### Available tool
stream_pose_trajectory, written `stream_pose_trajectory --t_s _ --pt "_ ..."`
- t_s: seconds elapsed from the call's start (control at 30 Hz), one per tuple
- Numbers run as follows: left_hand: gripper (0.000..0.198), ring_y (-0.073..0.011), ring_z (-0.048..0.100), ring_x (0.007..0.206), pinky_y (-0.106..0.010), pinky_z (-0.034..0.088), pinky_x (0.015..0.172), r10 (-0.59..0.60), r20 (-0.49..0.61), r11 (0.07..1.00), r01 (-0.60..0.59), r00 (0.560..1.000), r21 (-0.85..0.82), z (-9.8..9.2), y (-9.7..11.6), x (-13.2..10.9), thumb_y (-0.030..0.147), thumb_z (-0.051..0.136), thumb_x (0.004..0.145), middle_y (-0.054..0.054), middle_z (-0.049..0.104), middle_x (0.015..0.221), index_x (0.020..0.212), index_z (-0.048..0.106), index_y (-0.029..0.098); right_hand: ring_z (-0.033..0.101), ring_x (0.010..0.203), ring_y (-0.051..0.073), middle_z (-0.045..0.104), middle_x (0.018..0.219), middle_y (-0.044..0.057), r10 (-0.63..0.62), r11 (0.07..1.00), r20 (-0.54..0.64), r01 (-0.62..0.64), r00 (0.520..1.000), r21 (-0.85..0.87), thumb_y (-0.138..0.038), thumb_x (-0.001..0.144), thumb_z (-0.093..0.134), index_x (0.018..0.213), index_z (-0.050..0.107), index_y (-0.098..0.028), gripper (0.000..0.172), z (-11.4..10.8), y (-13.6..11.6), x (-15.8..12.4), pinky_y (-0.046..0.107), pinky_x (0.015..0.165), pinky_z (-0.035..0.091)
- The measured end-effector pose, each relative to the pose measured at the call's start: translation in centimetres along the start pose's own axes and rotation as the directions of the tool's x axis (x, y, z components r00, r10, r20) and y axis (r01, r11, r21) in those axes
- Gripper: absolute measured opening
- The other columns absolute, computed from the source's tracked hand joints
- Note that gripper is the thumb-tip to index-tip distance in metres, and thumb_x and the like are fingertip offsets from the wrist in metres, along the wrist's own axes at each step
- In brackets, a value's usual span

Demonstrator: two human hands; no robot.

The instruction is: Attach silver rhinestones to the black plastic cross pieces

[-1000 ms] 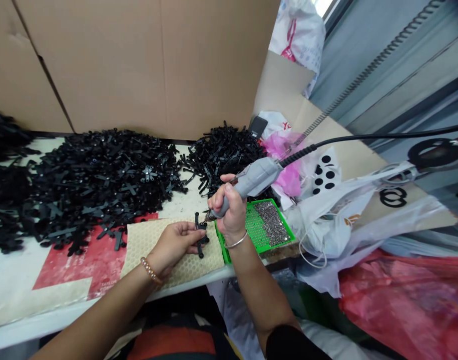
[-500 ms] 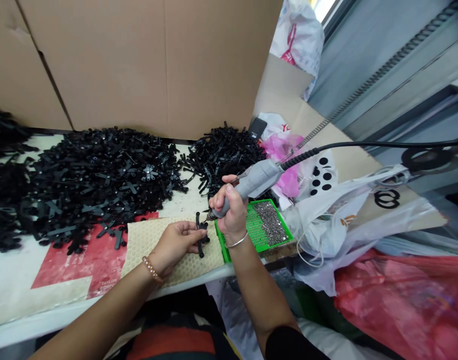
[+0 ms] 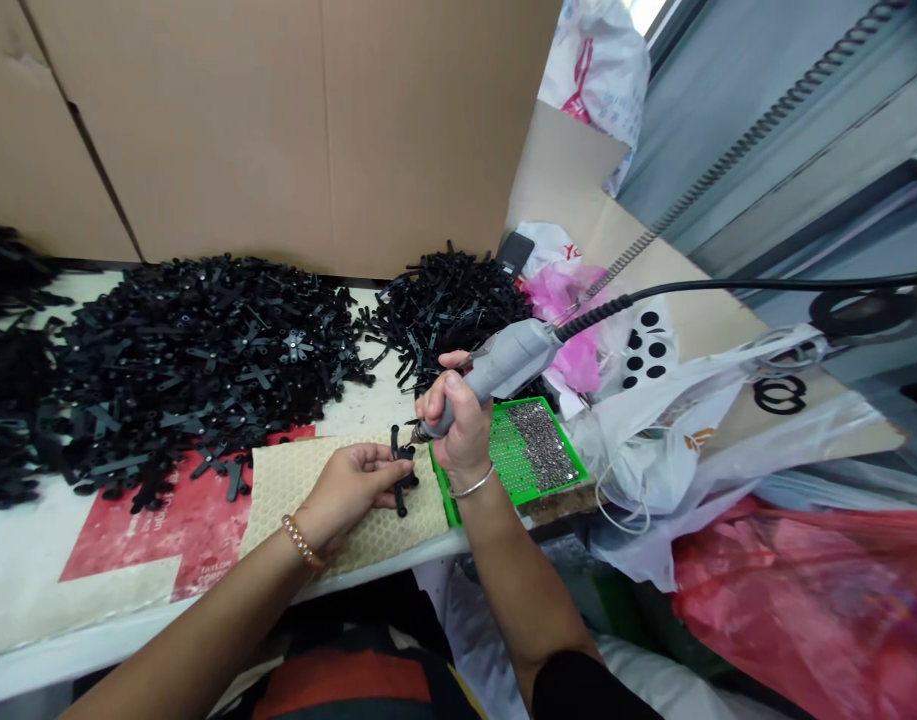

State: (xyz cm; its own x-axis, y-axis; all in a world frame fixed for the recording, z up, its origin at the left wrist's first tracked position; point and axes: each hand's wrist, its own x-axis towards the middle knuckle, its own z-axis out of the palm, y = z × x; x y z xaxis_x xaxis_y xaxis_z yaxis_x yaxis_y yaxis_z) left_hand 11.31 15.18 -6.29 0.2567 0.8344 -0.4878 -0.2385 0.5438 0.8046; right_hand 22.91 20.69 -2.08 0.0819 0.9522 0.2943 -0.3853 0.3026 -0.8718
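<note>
Rotary tool (image 3: 507,365) sits clenched in our right hand (image 3: 462,425), its tip at a black cross-shaped plastic piece (image 3: 402,470), which our left hand (image 3: 345,490) pinches above a honeycomb mat (image 3: 353,540) on the counter (image 3: 128,625). We seem to be working this single piece, beside a heap of black pieces (image 3: 203,350); the next move calls for holding it steady against the tip.
</note>
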Motion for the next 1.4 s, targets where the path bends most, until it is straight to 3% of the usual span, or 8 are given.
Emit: stream_pose_trajectory --t_s 0.43,0.87,1.03,1.13,1.2,1.27,1.33,1.4 --pt "0.048 -0.0146 0.061 0.069 -0.019 0.051 0.056 0.000 -0.006 1.000 0.000 1.000 0.005 0.1 0.2 -0.1 0.042 0.086 0.053 -0.007 0.067 0.076 0.081 0.064 0.009 0.039 0.040 0.011 0.045 0.049 -0.009 0.029 0.999 0.045 -0.027 0.999 -0.045 -0.042 0.080 0.063 0.099 0.050 -0.021 0.031 0.0 0.5 -0.3 0.023 0.040 0.034" --pt "0.035 -0.0128 0.059 0.058 -0.020 0.049 0.051 -0.043 -0.101 0.999 0.042 0.994 -0.015 0.5 0.3 -0.1 0.028 0.085 0.052 -0.006 0.065 0.068 0.072 0.063 0.009 0.036 0.037 0.009 0.045 0.047 -0.010 0.100 0.993 0.302 -0.112 0.948 0.025 -0.039 0.085 0.063 0.091 0.049 -0.020 0.024 -0.7 1.5 0.4 0.020 0.040 0.033" --pt "0.038 -0.0121 0.058 0.056 -0.019 0.049 0.049 -0.021 -0.090 1.000 0.020 0.996 -0.005 0.4 0.2 0.0 0.031 0.085 0.050 -0.004 0.064 0.066 0.069 0.061 0.009 0.037 0.039 0.009 0.047 0.051 -0.009 0.097 0.993 0.366 -0.112 0.926 0.021 -0.041 0.087 0.066 0.099 0.052 -0.021 0.027 -0.7 2.0 0.2 0.020 0.039 0.032" --pt "0.034 -0.0117 0.059 0.058 -0.018 0.051 0.051 -0.023 -0.065 0.999 0.021 0.998 -0.034 0.4 0.5 -0.1 0.029 0.084 0.052 -0.003 0.065 0.067 0.069 0.061 0.010 0.046 0.046 0.011 0.052 0.059 -0.007 0.069 0.997 0.379 -0.078 0.923 0.008 -0.038 0.083 0.072 0.113 0.053 -0.024 0.038 -0.6 0.5 0.0 0.022 0.044 0.039" --pt "0.027 -0.0116 0.059 0.059 -0.016 0.051 0.050 -0.033 -0.064 0.999 0.031 0.997 -0.030 0.4 0.7 -0.2 0.023 0.081 0.059 -0.004 0.065 0.069 0.072 0.062 0.009 0.054 0.058 0.015 0.059 0.069 -0.004 0.005 0.998 0.350 0.016 0.937 -0.057 -0.033 0.081 0.075 0.121 0.053 -0.026 0.046 -1.0 -1.3 0.0 0.027 0.057 0.048" --pt "0.016 -0.0110 0.059 0.058 -0.015 0.049 0.048 -0.045 -0.077 0.999 0.043 0.996 -0.019 0.5 0.8 -0.3 0.016 0.075 0.068 -0.005 0.066 0.068 0.074 0.062 0.008 0.059 0.071 0.017 0.064 0.079 0.000 -0.079 0.970 0.275 0.137 0.958 -0.199 -0.032 0.081 0.075 0.114 0.060 -0.025 0.037 -2.2 -3.2 0.0 0.032 0.069 0.051" --pt "0.007 -0.0109 0.060 0.058 -0.015 0.050 0.048 -0.055 -0.093 0.998 0.053 0.994 -0.021 0.6 0.9 -0.5 0.010 0.069 0.076 -0.005 0.066 0.069 0.077 0.063 0.006 0.059 0.070 0.017 0.064 0.078 0.001 -0.153 0.917 0.148 0.197 0.977 -0.346 -0.034 0.083 0.073 0.101 0.066 -0.022 0.023 -4.1 -4.3 0.0 0.031 0.067 0.051" --pt "0.002 -0.0114 0.061 0.060 -0.016 0.052 0.050 -0.064 -0.103 0.998 0.060 0.993 -0.036 0.6 1.0 -0.5 0.006 0.065 0.081 -0.006 0.067 0.070 0.079 0.063 0.006 0.054 0.058 0.014 0.059 0.067 -0.001 -0.202 0.891 0.009 0.187 0.979 -0.413 -0.037 0.086 0.070 0.096 0.066 -0.020 0.021 -6.4 -4.3 -0.2 0.025 0.056 0.046"
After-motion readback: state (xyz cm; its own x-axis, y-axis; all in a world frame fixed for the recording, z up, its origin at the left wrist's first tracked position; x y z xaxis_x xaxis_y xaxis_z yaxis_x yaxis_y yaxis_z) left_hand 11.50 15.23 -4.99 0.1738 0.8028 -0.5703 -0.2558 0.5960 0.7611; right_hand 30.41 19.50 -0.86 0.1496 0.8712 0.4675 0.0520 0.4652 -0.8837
